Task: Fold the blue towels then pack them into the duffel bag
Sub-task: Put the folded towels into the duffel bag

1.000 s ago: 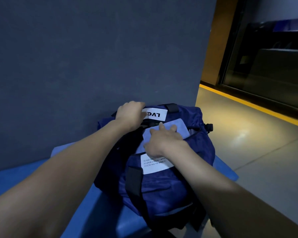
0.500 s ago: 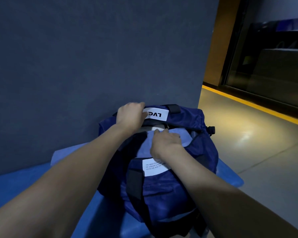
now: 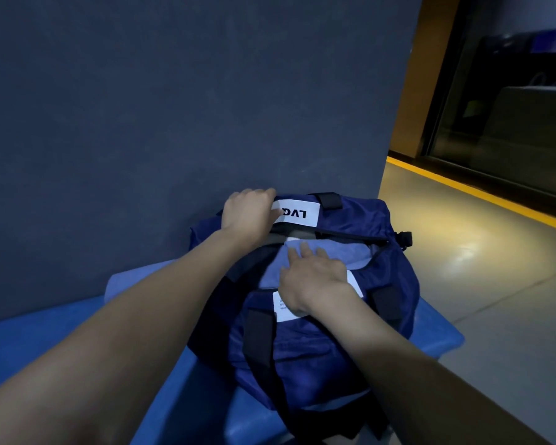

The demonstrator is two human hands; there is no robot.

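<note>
— Where is the duffel bag (image 3: 318,342) placed?

— The navy duffel bag is set on a blue padded counter (image 3: 180,396), close against a dark grey wall panel (image 3: 174,91). Its top zip is drawn open, and black webbing straps (image 3: 257,342) are seen running over its near side.

— And the towel?

— A light blue towel (image 3: 337,252) is lodged in the open mouth of the bag, with its upper face exposed between the two zip edges. Whether more towels are packed beneath it cannot be told, since the inside is dark.

— How is the left hand (image 3: 247,216) occupied?

— The far edge of the opening is held by the left hand, beside a white label (image 3: 297,213) printed with black letters. The fingers are curled over the fabric, so the grip is closed on the bag's rim.

— And the right hand (image 3: 315,277)?

— The right hand is laid flat on the towel, fingers (image 3: 305,248) straight and slightly spread, pressed down on the cloth. Nothing is pinched by that grip. A second white label (image 3: 283,308) with small print is partly covered by the wrist.

— What else is seen?

— A grey floor (image 3: 495,284) with a yellow stripe (image 3: 482,194) is seen to the right, and a dark glass partition (image 3: 511,123) behind it.
</note>
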